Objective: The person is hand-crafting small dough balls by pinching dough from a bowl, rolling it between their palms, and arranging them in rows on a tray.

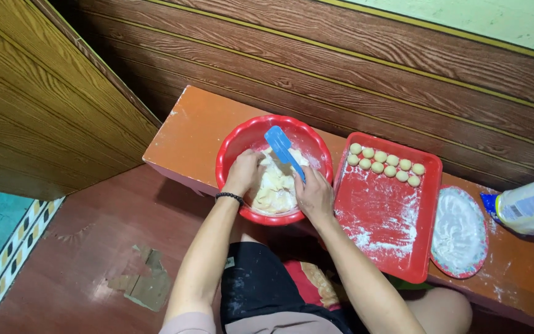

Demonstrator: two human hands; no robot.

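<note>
A red plastic bowl [236, 145] on a low orange bench holds a pale lump of dough [274, 190]. My left hand [244, 172] is inside the bowl, fingers pressed into the dough at its left side. My right hand [314, 193] rests at the bowl's right rim and grips a blue spatula [281, 146], whose blade points up and back over the dough. A black band circles my left wrist.
A red floured tray [381, 216] to the right carries several small dough balls [383, 163] along its far edge. Beyond it sit a floured round plate [459, 230] and a flour bag [529, 207]. Wood-panelled walls stand behind and left; torn cardboard [145, 281] lies on the floor.
</note>
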